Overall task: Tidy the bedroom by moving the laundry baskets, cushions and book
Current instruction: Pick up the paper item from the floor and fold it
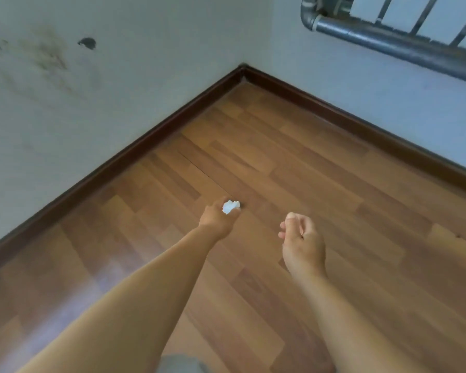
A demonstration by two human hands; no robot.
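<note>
Head view: your left hand [218, 218] reaches forward and down toward the wooden floor [307, 197], fingers drawn together in a pinch on a small crumpled white scrap [230, 206]. The scrap is a bunched lump with no clear long axis; it sits at your fingertips, at or just above the floor, and you cannot tell from this view whether it touches the boards. Your right hand [301, 243] hangs nearer to you and to the right, loosely curled with thumb beside the bent fingers, holding nothing.

None of the laundry baskets, cushions or the book appears in this view.

Edges: a dark skirting board [135, 152] runs along both walls and meets at the room corner [242, 67] ahead of your hands. The floor between your hands and that corner lies open, as does the floor to your right.

Surroundings: the left wall [92, 103] carries smudged staining and one dark mark [87, 43]. A grey metal rail frame [388, 36] with thin uprights crosses the upper right against the right wall, well apart from both hands. A patch of grey fabric [180, 363] shows at the bottom edge.
</note>
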